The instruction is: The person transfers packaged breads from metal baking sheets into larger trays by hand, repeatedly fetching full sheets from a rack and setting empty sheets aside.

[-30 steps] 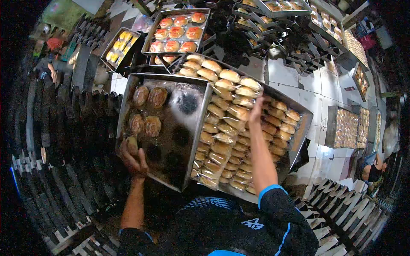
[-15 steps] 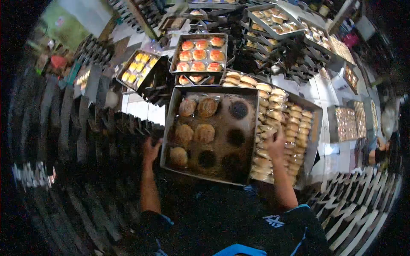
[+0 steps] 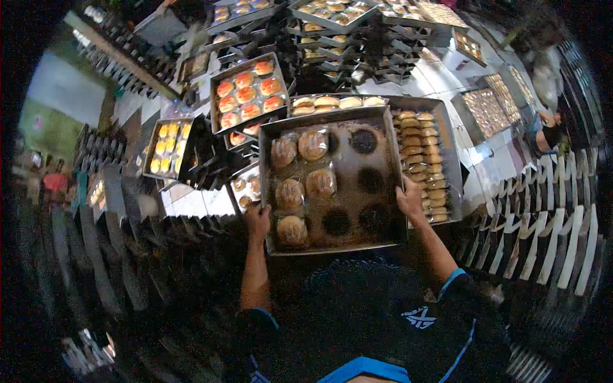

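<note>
Left grip, right grip, bun tray between

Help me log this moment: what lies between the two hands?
Head view: a metal tray holding five buns lies between the left hand and right hand.

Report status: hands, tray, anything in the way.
Left hand, right hand gripping opposite sides of tray. Five buns inside. Fuller tray behind, partly hidden.

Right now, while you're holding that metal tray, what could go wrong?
If the right hand dips below the left hand, the five brown buns might slide across the bare side of the metal tray. In this view it overlaps tightly packed bread rolls; if some lie underneath, lowering it might squash them.
</note>
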Tool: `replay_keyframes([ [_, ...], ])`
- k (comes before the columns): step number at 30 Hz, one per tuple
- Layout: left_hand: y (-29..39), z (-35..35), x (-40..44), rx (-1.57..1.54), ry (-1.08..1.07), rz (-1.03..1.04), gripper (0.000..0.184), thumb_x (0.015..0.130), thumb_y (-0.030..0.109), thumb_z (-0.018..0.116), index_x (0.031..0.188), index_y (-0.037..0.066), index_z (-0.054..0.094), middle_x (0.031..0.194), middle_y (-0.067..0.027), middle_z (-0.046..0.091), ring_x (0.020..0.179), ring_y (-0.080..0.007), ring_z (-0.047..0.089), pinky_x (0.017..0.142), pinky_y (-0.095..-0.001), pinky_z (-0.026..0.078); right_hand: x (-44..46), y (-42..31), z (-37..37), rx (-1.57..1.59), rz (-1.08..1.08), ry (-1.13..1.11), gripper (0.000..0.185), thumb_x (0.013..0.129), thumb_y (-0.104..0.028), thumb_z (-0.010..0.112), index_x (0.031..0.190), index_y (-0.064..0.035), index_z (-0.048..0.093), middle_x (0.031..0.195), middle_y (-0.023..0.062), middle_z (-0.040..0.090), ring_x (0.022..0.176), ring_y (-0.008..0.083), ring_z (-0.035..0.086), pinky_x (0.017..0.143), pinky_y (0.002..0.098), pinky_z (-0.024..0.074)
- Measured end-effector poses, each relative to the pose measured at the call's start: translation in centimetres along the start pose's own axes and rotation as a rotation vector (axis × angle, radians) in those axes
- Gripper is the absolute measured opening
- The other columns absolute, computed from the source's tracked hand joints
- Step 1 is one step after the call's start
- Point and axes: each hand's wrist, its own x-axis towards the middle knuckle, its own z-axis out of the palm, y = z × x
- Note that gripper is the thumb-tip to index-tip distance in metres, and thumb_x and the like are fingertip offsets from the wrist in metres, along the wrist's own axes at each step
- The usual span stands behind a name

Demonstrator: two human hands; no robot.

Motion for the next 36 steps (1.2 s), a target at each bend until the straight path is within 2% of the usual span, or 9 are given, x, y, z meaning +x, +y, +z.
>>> replay_keyframes([
  [3,1.4,0.6,-1.5,0.034,-0.098,-0.062,0.026,0.086,0.023,0.059,0.097,-0.001,0.063,0.084,-0.0170,0.063,0.078,-0.0349,0.059,0.070,-0.0418,0.045,-0.6,-2.3,-0.8,-0.063,-0.069,0.075,0.056,0.077,-0.018,0.056,0.129,-0.0025,0.041,0.098,0.0263,0.059,0.089,0.0403,0.057,0.081,0.0455,0.0447],
  [6,7.9,-0.9,-4.5,0.211,0.328,0.027,0.039,0.087,0.026,0.056,0.113,-0.002,0.055,0.104,-0.0225,0.058,0.091,-0.0385,0.056,0.080,-0.0442,0.045,-1.9,-8.8,-2.5,-0.285,-0.290,0.218,0.063,0.083,-0.022,0.058,0.134,0.0035,0.033,0.108,0.0235,0.053,0.100,0.0397,0.054,0.086,0.0440,0.0428],
  [10,7.9,2.4,-8.1,0.388,-0.027,-0.156,0.067,0.087,0.032,0.055,0.135,-0.005,0.026,0.128,-0.0328,0.037,0.115,-0.0449,0.043,0.100,-0.0477,0.033,1.1,-9.8,5.4,0.315,-0.138,-0.305,0.069,0.074,-0.035,0.068,0.122,0.0070,0.041,0.109,0.0276,0.051,0.100,0.0427,0.051,0.086,0.0457,0.0435],
  [17,9.4,3.6,-8.2,0.270,-0.289,-0.650,0.083,0.077,0.041,0.066,0.133,-0.007,0.028,0.131,-0.0330,0.036,0.119,-0.0445,0.040,0.103,-0.0490,0.029,3.5,-8.8,16.3,-0.065,0.077,-0.466,0.072,0.068,-0.042,0.075,0.113,0.0060,0.044,0.105,0.0229,0.054,0.096,0.0366,0.054,0.081,0.0433,0.0466],
  [21,10.2,2.5,-8.9,0.393,-0.365,-0.348,0.087,0.061,0.047,0.079,0.122,-0.002,0.042,0.115,-0.0241,0.052,0.106,-0.0385,0.052,0.092,-0.0457,0.041,2.5,-3.1,16.3,0.382,-0.302,-0.103,0.065,0.069,-0.038,0.075,0.109,0.0044,0.047,0.094,0.0171,0.058,0.088,0.0295,0.057,0.078,0.0421,0.0482],
  [23,10.8,0.8,-8.4,-0.013,-0.378,-0.120,0.081,0.063,0.041,0.080,0.122,0.000,0.042,0.110,-0.0220,0.052,0.102,-0.0341,0.054,0.087,-0.0415,0.045,1.0,-8.6,9.1,0.654,0.143,-0.255,0.056,0.077,-0.036,0.070,0.111,0.0033,0.049,0.096,0.0130,0.059,0.087,0.0233,0.058,0.077,0.0388,0.0490],
  [29,10.6,-0.7,-5.1,-0.912,-0.353,-0.393,0.053,0.085,0.012,0.059,0.130,0.002,0.034,0.123,-0.0088,0.048,0.107,-0.0214,0.051,0.090,-0.0346,0.043,-0.2,-12.1,6.7,1.131,0.605,-0.718,0.046,0.090,-0.034,0.055,0.121,-0.0010,0.047,0.107,0.0079,0.058,0.100,0.0177,0.055,0.083,0.0334,0.0469],
  [32,9.5,0.3,-1.4,-0.885,-0.296,-0.181,0.058,0.082,0.018,0.050,0.134,0.002,0.033,0.135,-0.0134,0.039,0.128,-0.0237,0.034,0.108,-0.0368,0.023,-1.4,-18.6,11.7,0.858,0.484,-0.596,0.044,0.091,-0.032,0.053,0.124,-0.0030,0.048,0.113,0.0068,0.056,0.104,0.0154,0.052,0.089,0.0298,0.0427],
  [36,7.2,-0.2,2.6,-0.789,-0.482,-0.211,0.055,0.083,0.015,0.048,0.134,-0.001,0.034,0.131,-0.0192,0.038,0.123,-0.0298,0.037,0.105,-0.0383,0.025,0.7,-17.4,16.8,0.708,0.239,-0.419,0.043,0.092,-0.036,0.050,0.121,-0.0038,0.050,0.111,0.0050,0.054,0.097,0.0139,0.050,0.085,0.0292,0.0419],
])
